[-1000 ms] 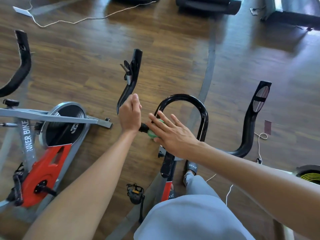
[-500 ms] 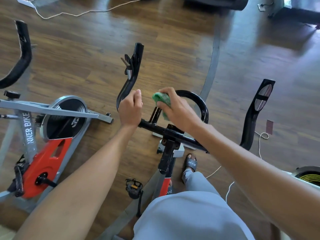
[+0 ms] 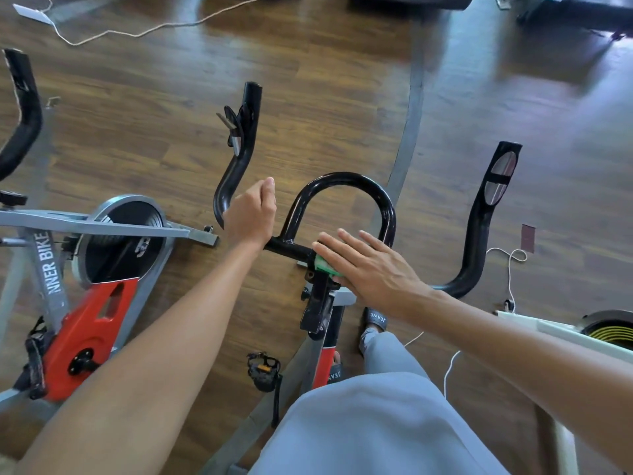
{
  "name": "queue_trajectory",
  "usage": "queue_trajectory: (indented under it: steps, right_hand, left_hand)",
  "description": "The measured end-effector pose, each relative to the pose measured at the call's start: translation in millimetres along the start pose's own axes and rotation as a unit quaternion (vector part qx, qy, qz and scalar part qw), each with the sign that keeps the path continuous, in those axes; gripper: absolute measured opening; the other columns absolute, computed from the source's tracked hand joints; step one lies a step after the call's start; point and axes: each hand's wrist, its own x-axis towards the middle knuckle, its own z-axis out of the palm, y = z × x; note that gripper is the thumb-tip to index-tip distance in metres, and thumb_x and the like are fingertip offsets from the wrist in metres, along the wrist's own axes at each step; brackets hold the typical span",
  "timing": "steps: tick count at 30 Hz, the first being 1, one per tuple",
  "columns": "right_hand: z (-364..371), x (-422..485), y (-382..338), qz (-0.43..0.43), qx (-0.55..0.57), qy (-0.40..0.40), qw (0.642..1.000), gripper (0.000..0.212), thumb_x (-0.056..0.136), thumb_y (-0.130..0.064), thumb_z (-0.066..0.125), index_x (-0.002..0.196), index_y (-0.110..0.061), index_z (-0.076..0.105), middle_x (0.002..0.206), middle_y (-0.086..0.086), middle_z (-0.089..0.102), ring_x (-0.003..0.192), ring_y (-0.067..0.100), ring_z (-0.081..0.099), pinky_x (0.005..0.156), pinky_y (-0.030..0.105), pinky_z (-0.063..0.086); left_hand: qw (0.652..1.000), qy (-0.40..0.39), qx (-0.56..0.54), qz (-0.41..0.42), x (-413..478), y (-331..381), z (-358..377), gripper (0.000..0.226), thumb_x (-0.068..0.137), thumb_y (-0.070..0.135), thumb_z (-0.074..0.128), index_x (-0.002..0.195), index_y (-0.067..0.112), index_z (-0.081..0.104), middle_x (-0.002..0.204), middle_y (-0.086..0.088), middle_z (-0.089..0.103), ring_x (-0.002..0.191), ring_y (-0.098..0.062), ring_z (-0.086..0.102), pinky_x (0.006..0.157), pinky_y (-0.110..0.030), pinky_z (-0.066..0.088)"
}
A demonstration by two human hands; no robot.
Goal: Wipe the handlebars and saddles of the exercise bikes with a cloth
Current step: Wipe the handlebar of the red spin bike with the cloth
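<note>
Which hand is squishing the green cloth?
The right hand. Its flat, straight fingers press the green cloth onto the handlebar. The left hand grips the bar with no cloth.

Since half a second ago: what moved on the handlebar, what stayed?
The right hand came down off the loop bar to the crossbar near the stem, and its fingers went from pinching the green cloth to pressing it flat. The left hand kept its grip on the left end of the handlebar; the neighbouring red bike did not move.
</note>
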Motion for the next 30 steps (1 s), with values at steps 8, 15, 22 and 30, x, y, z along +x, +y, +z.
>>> queue_trajectory:
  steps: [8, 15, 22, 30]
  right_hand:
    - [-26, -30, 5, 0.096, 0.152, 0.105, 0.978, 0.055, 0.101, -0.02, 0.055, 0.152, -0.031, 0.04, 0.156, -0.007, 0.043, 0.138, 0.02, 0.046, 0.107, 0.039, 0.042]
    - [-5, -70, 12, 0.062, -0.011, 0.056, 0.996, 0.085, 0.08, -0.004, 0.067, 0.154, -0.03, 0.036, 0.163, -0.007, 0.029, 0.15, 0.021, 0.028, 0.118, 0.036, 0.023]
    - [-2, -61, 1, 0.105, 0.053, 0.104, 0.988, 0.065, 0.085, -0.012, 0.042, 0.147, -0.03, 0.049, 0.155, -0.007, 0.044, 0.143, 0.02, 0.041, 0.107, 0.035, 0.04]
    - [9, -105, 9, 0.217, -0.022, 0.124, 0.968, 0.042, 0.102, -0.042, 0.041, 0.141, -0.033, 0.053, 0.148, -0.005, 0.052, 0.141, 0.022, 0.045, 0.118, 0.052, 0.025]
  left_hand:
    - [0.996, 0.039, -0.007, 0.079, -22, 46, 12, 0.026, 0.101, 0.02, 0.045, 0.085, 0.011, 0.064, 0.082, -0.001, 0.06, 0.078, -0.017, 0.051, 0.072, -0.025, 0.036]
    - [0.975, -0.181, -0.012, 0.128, -57, 81, 49, 0.022, 0.103, 0.021, 0.044, 0.1, 0.014, 0.064, 0.099, -0.002, 0.064, 0.088, -0.015, 0.058, 0.078, -0.03, 0.047]
    - [0.974, -0.217, -0.065, 0.027, -48, 100, 55, 0.039, 0.105, 0.035, 0.04, 0.094, 0.01, 0.067, 0.09, -0.005, 0.07, 0.088, -0.022, 0.064, 0.081, -0.042, 0.051]
    - [0.961, -0.256, -0.064, -0.082, -49, 147, 84, 0.06, 0.105, 0.052, 0.025, 0.111, 0.004, 0.06, 0.112, -0.016, 0.064, 0.111, -0.033, 0.056, 0.083, -0.036, 0.037]
